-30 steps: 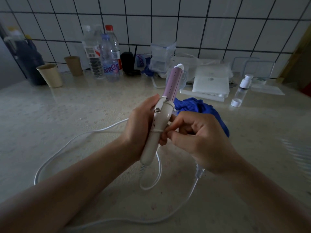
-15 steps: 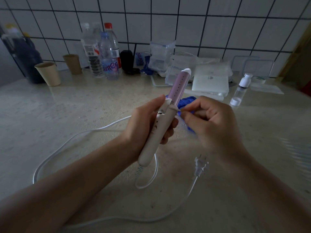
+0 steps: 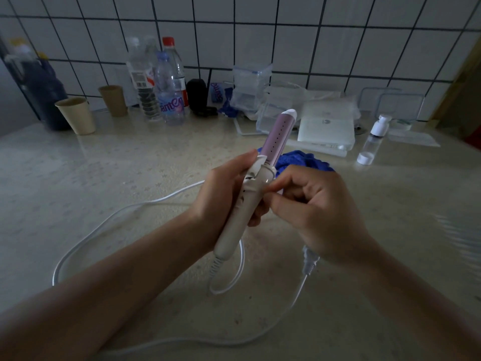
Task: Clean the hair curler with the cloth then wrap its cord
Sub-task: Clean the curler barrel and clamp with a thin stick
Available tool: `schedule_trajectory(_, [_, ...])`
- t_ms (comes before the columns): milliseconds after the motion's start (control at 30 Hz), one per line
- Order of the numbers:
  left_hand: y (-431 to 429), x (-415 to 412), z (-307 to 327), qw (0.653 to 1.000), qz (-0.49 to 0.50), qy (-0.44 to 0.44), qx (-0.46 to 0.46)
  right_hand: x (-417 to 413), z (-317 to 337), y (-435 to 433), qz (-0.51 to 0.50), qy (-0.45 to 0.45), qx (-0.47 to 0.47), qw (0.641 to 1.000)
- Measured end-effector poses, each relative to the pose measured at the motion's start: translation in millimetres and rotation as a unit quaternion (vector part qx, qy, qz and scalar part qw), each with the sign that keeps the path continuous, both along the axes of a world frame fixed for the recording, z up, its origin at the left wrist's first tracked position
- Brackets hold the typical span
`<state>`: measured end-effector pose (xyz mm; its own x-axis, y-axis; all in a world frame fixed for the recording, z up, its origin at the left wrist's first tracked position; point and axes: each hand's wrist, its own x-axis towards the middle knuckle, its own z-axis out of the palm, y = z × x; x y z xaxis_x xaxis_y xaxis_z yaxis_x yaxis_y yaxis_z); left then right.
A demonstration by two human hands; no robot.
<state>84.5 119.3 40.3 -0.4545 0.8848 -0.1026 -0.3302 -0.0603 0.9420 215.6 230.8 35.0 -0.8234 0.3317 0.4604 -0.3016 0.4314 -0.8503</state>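
Note:
My left hand [image 3: 221, 196] grips the white handle of the hair curler [image 3: 242, 217] and holds it off the counter, its pink barrel pointing up and away. My right hand [image 3: 320, 212] has curled fingers, and its thumb and forefinger pinch at the right side of the handle just below the collar. The blue cloth [image 3: 299, 158] lies crumpled on the counter behind both hands. The white cord [image 3: 104, 225] hangs from the handle's base and lies in wide loops on the counter. Its plug [image 3: 309, 261] rests under my right wrist.
Along the tiled wall stand a dark jug [image 3: 39, 87], two paper cups [image 3: 76, 115], water bottles [image 3: 169, 100], stacked clear containers [image 3: 251, 84], a white box [image 3: 325, 131] and a small spray bottle [image 3: 373, 138].
My right hand first pinched at the middle of the handle, pulled away to the right, and has now come back to the handle's upper part. My left hand kept hold of the curler.

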Motion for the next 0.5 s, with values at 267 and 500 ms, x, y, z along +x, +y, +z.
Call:
schedule_trajectory(267, [-1.4, 0.7, 1.0, 1.0, 0.013, -0.011, 0.008, 0.3, 1.2, -1.4, 0.01, -0.026, 0.003, 1.0])
schedule_trajectory(500, [-1.6, 1.9, 1.2, 1.0, 0.022, 0.011, 0.002, 2.3, -0.6, -2.6, 0.072, -0.066, 0.018, 0.995])
